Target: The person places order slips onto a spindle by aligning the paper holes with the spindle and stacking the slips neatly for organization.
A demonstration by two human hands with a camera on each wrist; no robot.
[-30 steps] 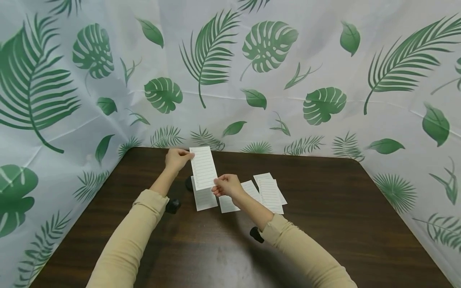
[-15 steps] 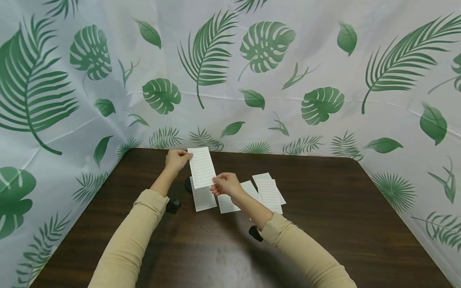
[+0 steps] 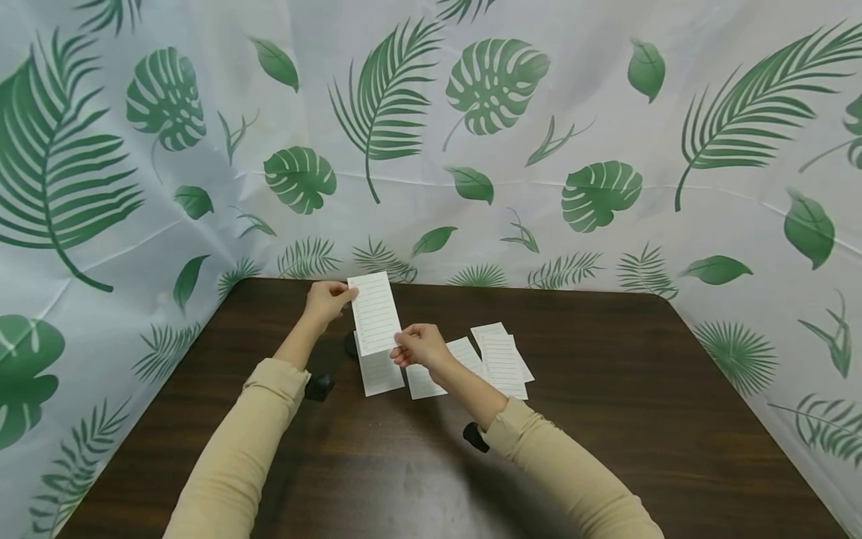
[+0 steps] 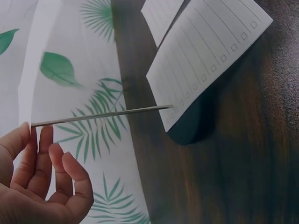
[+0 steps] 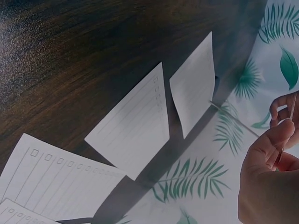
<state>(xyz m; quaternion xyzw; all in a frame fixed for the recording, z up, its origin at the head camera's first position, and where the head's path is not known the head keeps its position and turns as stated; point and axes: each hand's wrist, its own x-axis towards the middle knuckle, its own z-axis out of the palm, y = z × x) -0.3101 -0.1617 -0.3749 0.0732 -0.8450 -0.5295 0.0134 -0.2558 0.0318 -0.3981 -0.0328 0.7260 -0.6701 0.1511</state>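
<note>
A white checklist sheet [image 3: 374, 311], ruled with lines and small boxes, is held up above the far left part of the table. My left hand [image 3: 327, 302] pinches its upper left corner between thumb and finger. At the lower right corner, my right hand [image 3: 423, 347] pinches it too. Seen from the left wrist, the held sheet [image 4: 103, 115] is nearly edge-on. Below it another checklist sheet [image 3: 381, 374] leans on a dark rounded object [image 4: 191, 123], which is mostly hidden. A third sheet [image 5: 133, 126] lies to the right, partly behind my right hand in the head view.
Two overlapping sheets [image 3: 503, 367] lie farther right on the dark wooden table [image 3: 640, 389]. A white curtain with green leaves [image 3: 417, 150] hangs along the back and sides. Black devices [image 3: 319, 387] sit at both wrists.
Both hands keep their pinch on the sheet, which stays nearly in place. The head view drifts slightly, and the left hand shifts a little to the left.
</note>
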